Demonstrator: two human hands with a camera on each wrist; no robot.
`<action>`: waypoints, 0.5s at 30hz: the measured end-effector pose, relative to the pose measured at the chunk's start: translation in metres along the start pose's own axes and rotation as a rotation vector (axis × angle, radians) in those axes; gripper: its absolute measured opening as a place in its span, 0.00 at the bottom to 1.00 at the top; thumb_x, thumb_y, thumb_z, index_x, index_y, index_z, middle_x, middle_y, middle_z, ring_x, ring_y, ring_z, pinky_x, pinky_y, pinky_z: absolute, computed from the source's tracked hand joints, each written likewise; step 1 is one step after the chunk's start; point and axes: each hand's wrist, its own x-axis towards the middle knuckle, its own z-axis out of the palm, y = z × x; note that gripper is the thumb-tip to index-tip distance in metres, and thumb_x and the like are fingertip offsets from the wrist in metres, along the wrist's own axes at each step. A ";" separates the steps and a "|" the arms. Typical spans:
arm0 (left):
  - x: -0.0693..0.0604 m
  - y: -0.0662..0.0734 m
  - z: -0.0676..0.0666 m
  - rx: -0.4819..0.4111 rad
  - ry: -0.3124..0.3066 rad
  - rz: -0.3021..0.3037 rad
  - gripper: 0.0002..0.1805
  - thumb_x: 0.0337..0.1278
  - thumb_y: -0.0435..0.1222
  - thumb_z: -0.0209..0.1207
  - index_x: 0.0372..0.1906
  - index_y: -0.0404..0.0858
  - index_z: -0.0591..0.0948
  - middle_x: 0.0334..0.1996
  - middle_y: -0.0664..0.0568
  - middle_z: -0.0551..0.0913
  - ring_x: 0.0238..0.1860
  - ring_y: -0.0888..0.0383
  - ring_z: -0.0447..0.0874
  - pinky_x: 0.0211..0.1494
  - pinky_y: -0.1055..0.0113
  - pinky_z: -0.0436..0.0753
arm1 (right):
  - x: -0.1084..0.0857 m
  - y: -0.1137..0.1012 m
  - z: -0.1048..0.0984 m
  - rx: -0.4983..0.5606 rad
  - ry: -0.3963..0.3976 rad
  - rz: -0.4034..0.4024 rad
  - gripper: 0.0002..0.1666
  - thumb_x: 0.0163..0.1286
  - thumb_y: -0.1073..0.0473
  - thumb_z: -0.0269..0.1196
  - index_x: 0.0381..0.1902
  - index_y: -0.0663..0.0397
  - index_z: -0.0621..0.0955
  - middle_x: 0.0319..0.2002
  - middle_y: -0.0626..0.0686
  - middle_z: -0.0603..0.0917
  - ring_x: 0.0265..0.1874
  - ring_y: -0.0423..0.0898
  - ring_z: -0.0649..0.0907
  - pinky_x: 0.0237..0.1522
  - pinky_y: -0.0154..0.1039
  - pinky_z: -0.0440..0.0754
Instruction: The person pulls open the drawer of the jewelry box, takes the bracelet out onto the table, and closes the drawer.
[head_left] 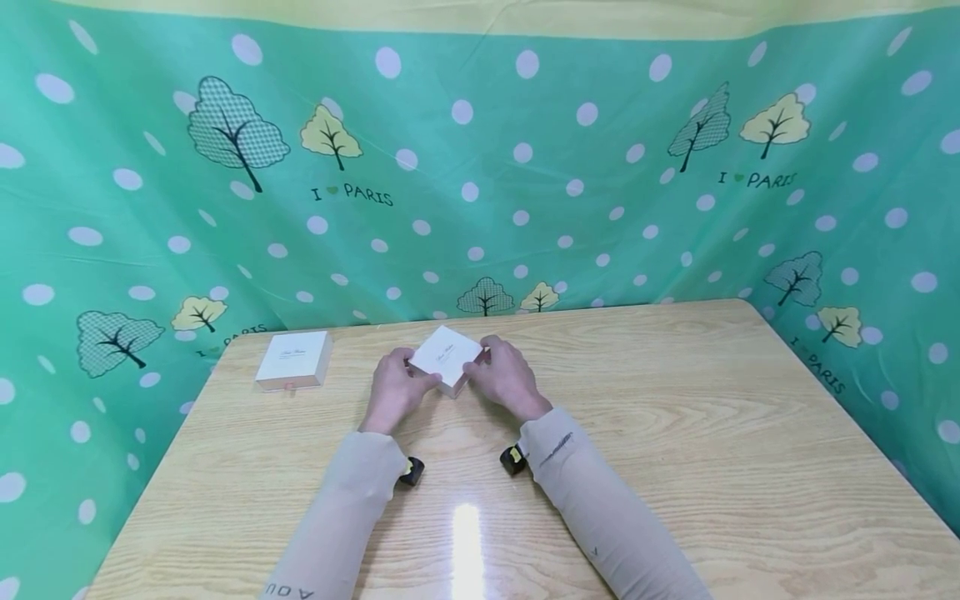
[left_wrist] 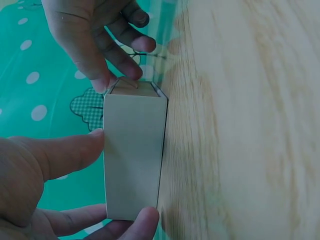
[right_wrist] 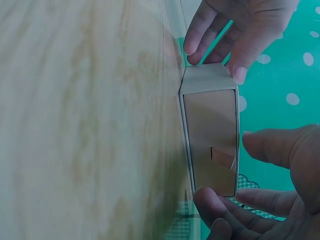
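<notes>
held box: a small, square white card box with dark script on its lid [head_left: 447, 354] is at the far edge of the counter, left of the middle, turned so that one corner points near; whether its base touches the wood i cannot tell.
box sides: the near left side is plain white; the near right side is a pinkish panel with a small pinkish ribbon tab [right_wrist: 221, 157].
left hand: the left hand [head_left: 395, 387] is clamped on the box's left corner, thumb at the top edge of the white side, fingers curled about the corner.
right hand: the right hand [head_left: 510, 379] is clamped on the box's right corner, thumb at the lid's edge, fingers curled around the side.
hands together: they stand apart, with the box between them.
second box: a similar square white card box with a pinkish near side [head_left: 292, 360] lies flat at the counter's far left, well apart from the hands.
counter: a light wood-grain counter [head_left: 675, 417], with a bright streak of reflected light at its near side.
sleeves: pale grey-beige fabric sleeves [head_left: 600, 500], with a small black device [head_left: 412, 471] at each wrist.
backdrop: a green curtain with white dots and printed trees [head_left: 480, 233] hangs behind.
</notes>
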 end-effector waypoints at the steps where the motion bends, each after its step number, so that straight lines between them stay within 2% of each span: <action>1: 0.000 0.000 0.000 0.001 0.000 -0.001 0.37 0.49 0.37 0.70 0.62 0.27 0.68 0.50 0.38 0.75 0.46 0.47 0.73 0.49 0.57 0.76 | 0.000 0.000 0.000 0.000 0.002 -0.001 0.35 0.63 0.47 0.64 0.63 0.56 0.70 0.48 0.52 0.80 0.48 0.49 0.79 0.52 0.48 0.76; 15: -0.002 0.002 -0.001 0.025 0.009 0.011 0.35 0.47 0.37 0.71 0.59 0.26 0.71 0.52 0.35 0.75 0.53 0.44 0.73 0.57 0.53 0.73 | -0.002 -0.001 0.001 -0.018 0.001 -0.026 0.36 0.61 0.47 0.66 0.64 0.56 0.70 0.54 0.55 0.79 0.54 0.53 0.77 0.56 0.50 0.74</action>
